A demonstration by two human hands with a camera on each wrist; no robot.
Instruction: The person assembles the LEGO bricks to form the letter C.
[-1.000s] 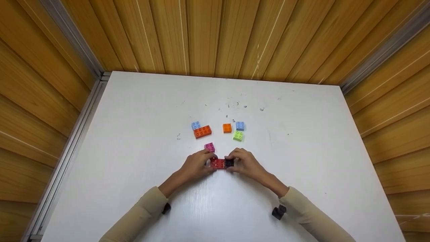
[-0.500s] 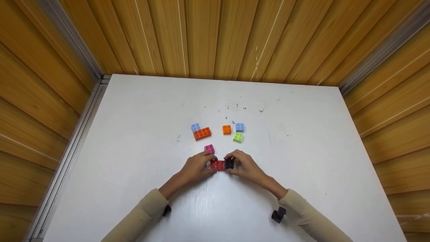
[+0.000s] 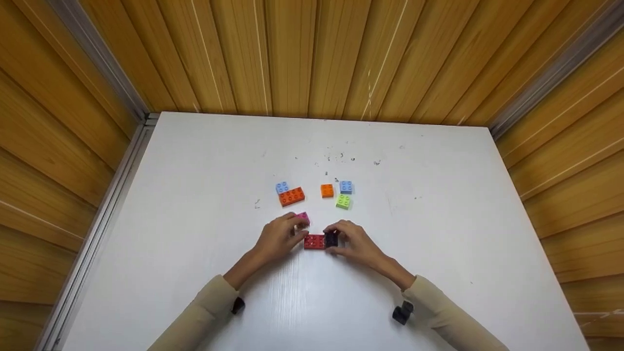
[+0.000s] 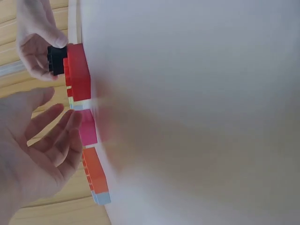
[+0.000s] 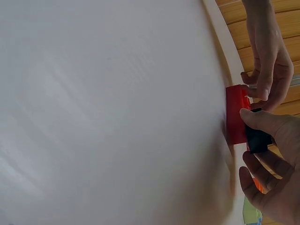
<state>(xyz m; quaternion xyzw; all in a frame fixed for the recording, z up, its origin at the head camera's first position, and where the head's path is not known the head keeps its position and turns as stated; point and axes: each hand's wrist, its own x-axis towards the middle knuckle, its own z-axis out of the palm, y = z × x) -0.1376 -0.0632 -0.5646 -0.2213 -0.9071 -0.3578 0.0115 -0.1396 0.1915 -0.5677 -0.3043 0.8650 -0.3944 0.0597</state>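
A red brick (image 3: 314, 242) lies flat on the white table (image 3: 195, 204), with a black brick (image 3: 332, 239) on its right end. My right hand (image 3: 347, 240) pinches the black brick; in the right wrist view its thumb (image 5: 262, 123) lies across the black brick (image 5: 258, 138) beside the red brick (image 5: 236, 115). My left hand (image 3: 286, 233) is off the red brick, its fingers spread and relaxed at a pink brick (image 3: 302, 217). In the left wrist view the left hand's fingertips (image 4: 70, 123) are close against the pink brick (image 4: 88, 127).
Farther back lie a light blue brick (image 3: 282, 187) touching a long orange brick (image 3: 291, 196), then a small orange brick (image 3: 327, 190), another blue brick (image 3: 345, 186) and a green brick (image 3: 342, 201). Wooden slat walls (image 3: 312, 53) close in the table on three sides.
My left hand has let go of the red brick and moved up and back to the pink brick. The right hand keeps its pinch on the black brick.
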